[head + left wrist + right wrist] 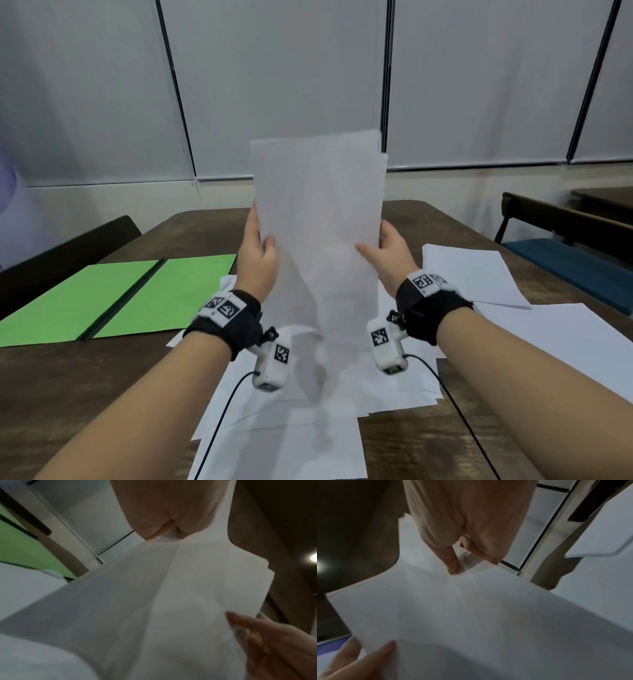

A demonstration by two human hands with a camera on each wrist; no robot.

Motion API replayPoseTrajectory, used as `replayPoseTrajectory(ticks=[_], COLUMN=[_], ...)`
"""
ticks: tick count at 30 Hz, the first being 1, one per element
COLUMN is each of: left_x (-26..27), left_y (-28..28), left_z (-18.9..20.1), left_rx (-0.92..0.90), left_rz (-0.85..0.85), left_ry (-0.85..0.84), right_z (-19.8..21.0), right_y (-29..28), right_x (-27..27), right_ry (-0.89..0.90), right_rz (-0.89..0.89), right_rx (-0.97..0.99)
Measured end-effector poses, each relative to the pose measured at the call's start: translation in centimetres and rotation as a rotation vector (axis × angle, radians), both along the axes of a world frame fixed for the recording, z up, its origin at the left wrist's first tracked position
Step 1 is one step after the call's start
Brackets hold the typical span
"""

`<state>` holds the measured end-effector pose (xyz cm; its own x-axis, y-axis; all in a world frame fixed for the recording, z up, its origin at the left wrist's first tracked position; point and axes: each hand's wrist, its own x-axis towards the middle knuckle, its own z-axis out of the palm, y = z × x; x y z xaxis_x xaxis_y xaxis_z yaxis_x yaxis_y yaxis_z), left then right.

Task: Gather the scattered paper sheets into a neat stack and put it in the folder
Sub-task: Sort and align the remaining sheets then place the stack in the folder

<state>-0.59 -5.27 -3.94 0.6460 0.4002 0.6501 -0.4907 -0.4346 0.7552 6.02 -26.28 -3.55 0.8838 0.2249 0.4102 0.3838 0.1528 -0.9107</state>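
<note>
You hold the bundle of sheets [318, 219] upright above the worktop [85, 383], just right of the one open green folder [113, 294], your left hand [258, 253] pinching its left edge and your right hand [387, 255] pinching its right edge. Its top edges sit uneven, so I judge a loosened pinch could let sheets slide and fan out. More loose sheets [479, 274] lie below and right of the bundle, overlapping too much to count.
</note>
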Motion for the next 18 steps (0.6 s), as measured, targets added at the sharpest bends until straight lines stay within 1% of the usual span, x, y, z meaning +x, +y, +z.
replayPoseTrajectory(ticks=[3,5,7,9,11,13,15,18], left_x=[0.1,0.1,0.5,0.7,0.3,0.0,-0.2,0.0], left_y=[-1.6,-2.4,-2.3,-1.9,-1.7,-1.4,-0.8,0.2], left_z=[2.7,3.1,2.0,-0.2,-2.6,-4.7,-6.0,-6.4], left_rx=[0.059,0.078,0.057,-0.010,-0.112,-0.196,-0.199,-0.127], left_rz=[-0.010,-0.026,-0.015,0.017,0.014,-0.009,0.021,0.066], left_ry=[-0.070,-0.091,-0.068,-0.009,0.053,0.150,0.251,0.301], right_z=[2.2,2.6,1.5,-0.6,-3.0,-5.0,-6.1,-6.4], right_y=[1.6,2.4,2.5,2.0,1.4,1.0,0.9,0.8], right_x=[0.1,0.0,-0.1,0.0,0.1,-0.1,-0.5,-0.6], right_ry=[-0.053,-0.042,-0.003,0.065,0.157,0.204,0.203,0.211], right_rz=[0.009,-0.018,-0.064,-0.090,-0.070,-0.033,-0.015,-0.017], right_rx=[0.039,0.012,-0.040,-0.094,-0.161,-0.236,-0.276,-0.265])
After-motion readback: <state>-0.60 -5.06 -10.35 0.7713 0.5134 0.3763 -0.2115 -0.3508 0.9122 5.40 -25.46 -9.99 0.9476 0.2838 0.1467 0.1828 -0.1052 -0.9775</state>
